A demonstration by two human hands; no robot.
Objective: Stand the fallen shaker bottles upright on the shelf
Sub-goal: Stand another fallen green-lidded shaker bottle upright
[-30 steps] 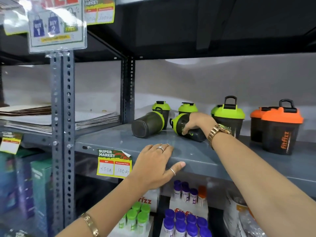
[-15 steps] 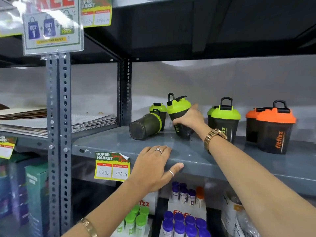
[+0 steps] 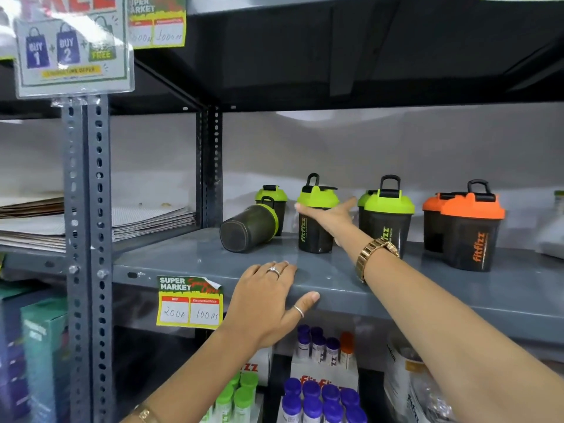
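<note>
A grey painted metal shelf is shown, smooth and slightly glossy, with soft reflections along its top. The perforated upright post is seen in the same grey painted metal, matt. The shaker bottles are made of dark, smoky translucent plastic: the fallen shaker bottle has a dull, faintly scuffed base, and the upright shaker bottle carries a smooth lime-green plastic lid. Matt orange plastic lids are seen on the orange-lidded bottles. A paper price label, peeling at one corner, is stuck to the shelf edge. A shiny gold-coloured metal watch is worn at the right wrist, and a laminated, glossy offer sign hangs above.
</note>
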